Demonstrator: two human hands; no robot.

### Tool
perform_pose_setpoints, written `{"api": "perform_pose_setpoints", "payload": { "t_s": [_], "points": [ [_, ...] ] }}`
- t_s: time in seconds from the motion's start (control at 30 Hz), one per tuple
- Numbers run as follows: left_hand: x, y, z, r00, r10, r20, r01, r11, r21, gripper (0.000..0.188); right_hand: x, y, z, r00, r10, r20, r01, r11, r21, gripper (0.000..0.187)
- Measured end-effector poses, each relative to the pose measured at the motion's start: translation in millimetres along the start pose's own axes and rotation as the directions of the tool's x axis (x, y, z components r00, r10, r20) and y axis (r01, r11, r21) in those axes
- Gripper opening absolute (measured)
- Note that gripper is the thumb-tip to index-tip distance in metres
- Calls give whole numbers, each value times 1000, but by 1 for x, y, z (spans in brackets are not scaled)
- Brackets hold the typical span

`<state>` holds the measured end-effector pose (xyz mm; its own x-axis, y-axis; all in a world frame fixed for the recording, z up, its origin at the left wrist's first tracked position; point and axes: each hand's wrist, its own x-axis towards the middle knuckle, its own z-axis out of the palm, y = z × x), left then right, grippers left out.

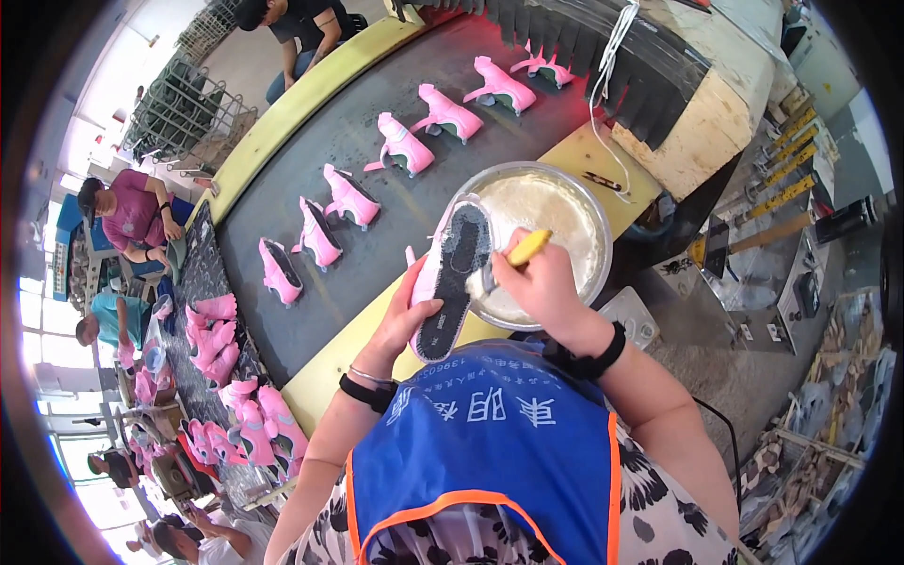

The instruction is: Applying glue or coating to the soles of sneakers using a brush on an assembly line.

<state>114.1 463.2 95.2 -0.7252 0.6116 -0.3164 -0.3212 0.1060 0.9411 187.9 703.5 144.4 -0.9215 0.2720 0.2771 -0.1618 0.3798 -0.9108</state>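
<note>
My left hand (403, 309) is closed around a pink shoe upper (452, 268), its dark underside turned up and tilted. In my right hand (544, 290) is a brush with a yellow handle (529, 247). The brush's pale bristle end is at the right edge of the dark underside; whether it touches is hard to tell. Beneath both hands stands a round metal basin (605, 221), with whitish, creamy liquid in it. The basin's near left part is hidden behind the shoe and my hands.
Beyond my hands, several pink shoe uppers (403, 146) lie in a row on a dark conveyor belt (292, 174), which runs under a black strip curtain (650, 80). More pink uppers (268, 424) are heaped at the left. A white cord (617, 47) hangs near the basin. Several people sit beyond.
</note>
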Motion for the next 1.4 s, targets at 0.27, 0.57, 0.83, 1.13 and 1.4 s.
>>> {"api": "perform_pose_setpoints", "payload": {
  "t_s": [0.27,0.57,0.83,1.13,1.4],
  "points": [
    [-7,4,-4,995,9,104,-11,1000,23,84,60,38,-17,988,-47,-148,29,992,-121,18],
    [-11,-22,-12,1000,-5,-6,4,979,-204,82,-8,28,3,996,71,52,-74,996,52,19],
    [-29,-17,-30,999,-23,-44,15,987,-162,80,34,14,25,989,-102,-111,114,988,108,16],
    [-93,-65,-85,983,-25,-183,-31,953,-300,77,26,31,83,989,-3,149,20,993,-115,17],
    [-181,-174,-184,734,-374,-567,-326,538,-777,49,28,38,102,972,142,186,-161,983,90,17]
  ]
}}
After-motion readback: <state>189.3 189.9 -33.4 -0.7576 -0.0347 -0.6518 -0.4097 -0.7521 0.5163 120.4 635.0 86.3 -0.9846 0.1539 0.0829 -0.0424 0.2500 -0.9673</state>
